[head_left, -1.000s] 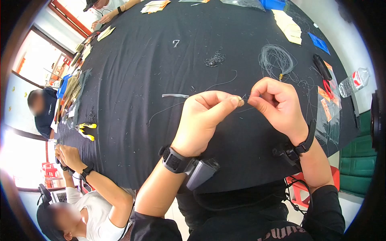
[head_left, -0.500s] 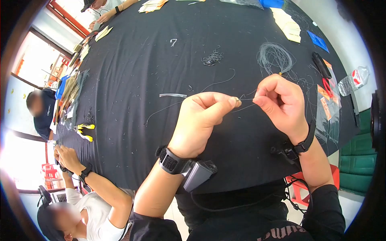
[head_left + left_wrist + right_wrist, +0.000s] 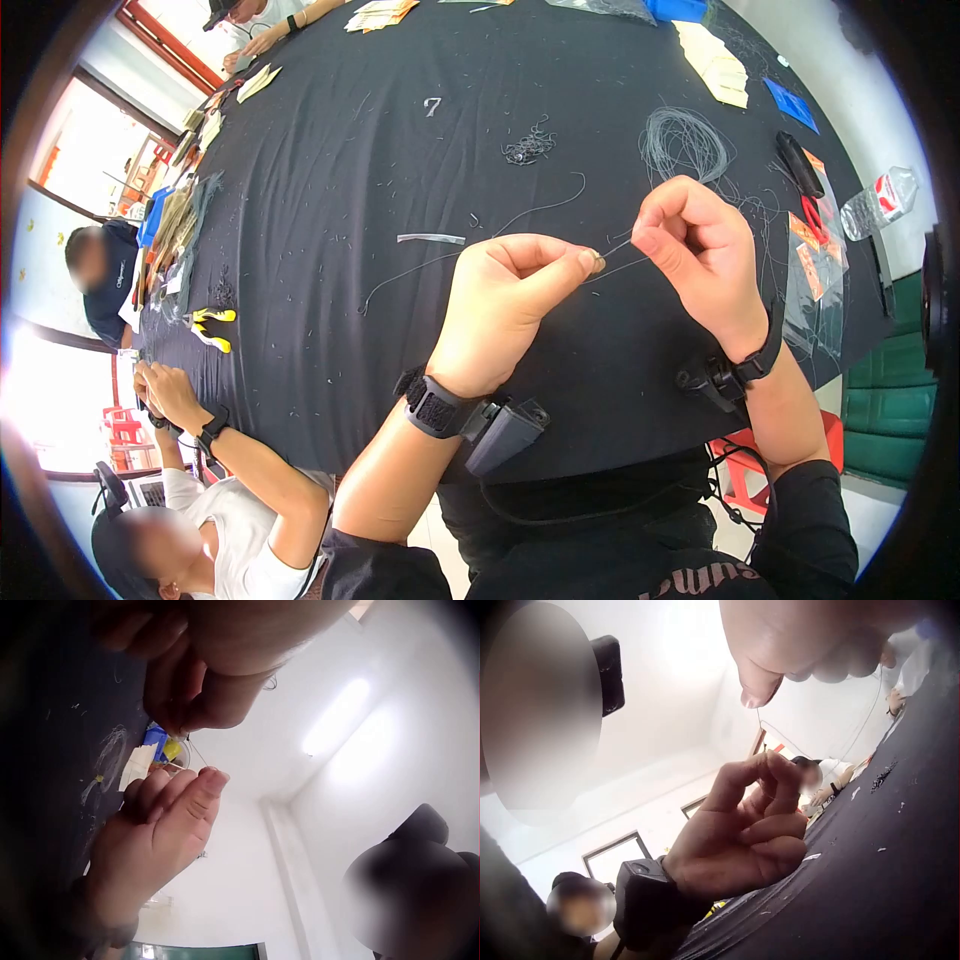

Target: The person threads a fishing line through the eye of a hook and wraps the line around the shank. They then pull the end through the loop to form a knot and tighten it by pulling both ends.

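Note:
Above the black-clothed table (image 3: 380, 150), my left hand (image 3: 510, 300) pinches a tiny hook-like piece (image 3: 597, 263) between thumb and forefinger. A thin grey line (image 3: 620, 258) runs from it to my right hand (image 3: 700, 250), which pinches the line close by with its other fingers curled. The two hands are a few centimetres apart. In the right wrist view the left hand (image 3: 742, 832) shows curled, with the line (image 3: 759, 724) rising to the right fingertips. In the left wrist view the right hand (image 3: 169, 825) sits below the left fingers (image 3: 195, 697).
A coil of grey line (image 3: 685, 140) lies beyond my right hand, a dark tangle (image 3: 528, 148) farther left, a loose strand (image 3: 540, 207) and clear strip (image 3: 430, 239) nearer. Red-handled pliers (image 3: 808, 205), packets and a water bottle (image 3: 880, 200) sit right. Other people work at the left edge.
My right hand has drifted slightly up and right, drawing the line tighter away from the left hand. The left hand has kept its pinch and barely moved.

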Demonstrator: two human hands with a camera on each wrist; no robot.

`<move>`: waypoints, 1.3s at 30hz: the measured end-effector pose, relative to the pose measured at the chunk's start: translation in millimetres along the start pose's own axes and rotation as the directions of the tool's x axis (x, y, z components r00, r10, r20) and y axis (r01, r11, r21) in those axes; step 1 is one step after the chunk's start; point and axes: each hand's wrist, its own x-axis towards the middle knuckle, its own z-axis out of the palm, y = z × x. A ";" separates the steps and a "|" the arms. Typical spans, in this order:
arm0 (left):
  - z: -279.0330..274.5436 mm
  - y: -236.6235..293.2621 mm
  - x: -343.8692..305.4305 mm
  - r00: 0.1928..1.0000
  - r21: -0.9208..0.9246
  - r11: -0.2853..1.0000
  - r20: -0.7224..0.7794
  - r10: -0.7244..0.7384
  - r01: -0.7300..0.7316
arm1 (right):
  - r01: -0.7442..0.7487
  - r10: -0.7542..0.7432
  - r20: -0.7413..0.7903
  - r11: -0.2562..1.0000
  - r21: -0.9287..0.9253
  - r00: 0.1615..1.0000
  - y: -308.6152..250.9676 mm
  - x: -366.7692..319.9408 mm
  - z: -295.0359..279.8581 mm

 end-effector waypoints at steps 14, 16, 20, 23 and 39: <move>1.6 2.1 -1.7 0.988 0.047 0.994 -0.114 0.104 -0.100 | -0.182 0.204 -0.127 0.969 0.164 0.971 11.9 2.1 -7.7; 3.6 1.7 -2.4 0.979 0.104 0.985 -0.134 0.150 -0.137 | -0.151 0.182 -0.186 0.974 0.171 0.965 17.9 4.3 -12.5; 6.0 1.4 -4.4 0.967 0.179 0.964 -0.128 0.221 -0.197 | 0.122 -0.153 -0.117 0.965 -0.234 0.981 -0.3 8.8 -9.6; 8.5 1.3 -4.7 0.961 0.237 0.948 -0.119 0.248 -0.215 | 0.300 -0.308 0.026 0.899 -0.320 0.951 -7.1 10.4 -9.4; 10.8 0.7 -6.4 0.953 0.238 0.934 -0.082 0.293 -0.267 | 0.224 -0.204 0.127 0.958 -0.178 0.971 -1.3 6.9 -7.6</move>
